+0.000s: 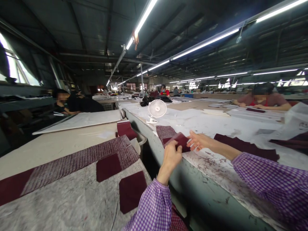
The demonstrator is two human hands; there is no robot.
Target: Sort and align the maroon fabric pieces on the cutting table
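At the edge of the right-hand table, my left hand (pixel 171 157) pinches a dark maroon piece of fabric (pixel 182 141), which is slightly blurred. My right hand (pixel 199 140) is by the right edge of that piece, its fingers stretched and apart; whether they touch the cloth I cannot tell. Just behind lies a speckled maroon stack of fabric (pixel 165 131), partly covered by the held piece. On the left table, two cut maroon pieces (pixel 132 192) (pixel 108 167) lie flat beside a long row of overlapping pieces (pixel 74 165).
A white fan (pixel 157 109) stands behind my hands. A dark gap (pixel 150 157) separates the two tables. Larger maroon fabric (pixel 245 147) lies right of my forearm, near clear plastic (pixel 295 122). Co-workers sit at the left (pixel 84 103) and right (pixel 262 98).
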